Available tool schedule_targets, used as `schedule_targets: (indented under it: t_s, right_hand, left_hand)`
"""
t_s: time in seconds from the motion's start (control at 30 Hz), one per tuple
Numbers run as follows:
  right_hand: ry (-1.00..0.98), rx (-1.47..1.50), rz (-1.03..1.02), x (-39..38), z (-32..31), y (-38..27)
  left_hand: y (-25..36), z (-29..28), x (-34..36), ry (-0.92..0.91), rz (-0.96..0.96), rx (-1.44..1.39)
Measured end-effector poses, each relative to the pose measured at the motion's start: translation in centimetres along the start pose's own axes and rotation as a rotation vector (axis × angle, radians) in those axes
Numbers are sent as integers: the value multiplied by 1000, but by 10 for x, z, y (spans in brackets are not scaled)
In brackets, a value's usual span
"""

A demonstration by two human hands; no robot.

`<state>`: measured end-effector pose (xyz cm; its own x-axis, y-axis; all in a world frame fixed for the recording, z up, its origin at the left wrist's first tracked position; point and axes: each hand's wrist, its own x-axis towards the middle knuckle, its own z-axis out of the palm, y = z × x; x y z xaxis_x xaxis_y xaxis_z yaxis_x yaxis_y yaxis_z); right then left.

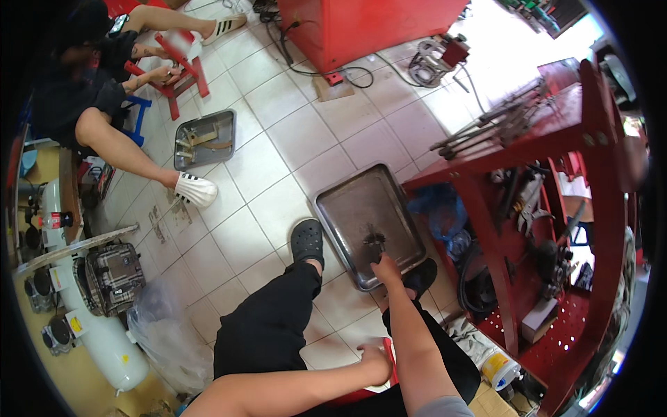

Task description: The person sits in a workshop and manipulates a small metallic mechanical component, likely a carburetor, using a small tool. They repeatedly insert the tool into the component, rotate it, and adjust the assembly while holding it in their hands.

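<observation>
My right hand (383, 269) grips a dark tool with a black, bushy-looking end (374, 239), too small to make out clearly, over a steel tray (340, 208) on the floor between my feet. The tray's bottom has dark smudges. My left hand (375, 365) is low, between my legs, with its fingers closed on the edge of a red object (388, 354) that looks like part of a stool. The rest of that object is hidden by my arms and legs.
A seated person (97, 125) at upper left handles a red frame (198, 73), near a smaller tray of metal parts (180, 160). A red machine (368, 24) with cables stands ahead. At right is a red cart (511, 229) with tools; at left, white tanks (111, 347) and bags.
</observation>
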<state>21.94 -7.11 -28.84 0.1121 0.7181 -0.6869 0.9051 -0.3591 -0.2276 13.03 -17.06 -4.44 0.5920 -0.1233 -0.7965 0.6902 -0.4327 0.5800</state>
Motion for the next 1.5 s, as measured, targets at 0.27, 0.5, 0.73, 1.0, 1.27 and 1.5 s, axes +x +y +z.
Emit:
schedule_targets:
  t_s: [0.27, 0.5, 0.73, 1.0, 1.27, 1.5]
  right_hand:
    - [-329, 963, 411, 37, 25, -9]
    - [-504, 918, 288, 32, 1, 6]
    - [-403, 864, -25, -57, -80, -32]
    - [-75, 998, -360, -216, -188, -61]
    - [291, 1004, -457, -347, -160, -52]
    - [191, 855, -506, -429, -133, -51]
  left_hand:
    - [13, 22, 23, 67, 59, -71]
    - [-2, 5, 18, 169, 99, -93]
    - [5, 7, 76, -71, 1, 111]
    - [-8, -20, 14, 101, 74, 221]
    - [-33, 8, -113, 720, -281, 137]
    - [-8, 95, -154, 1087, 404, -178]
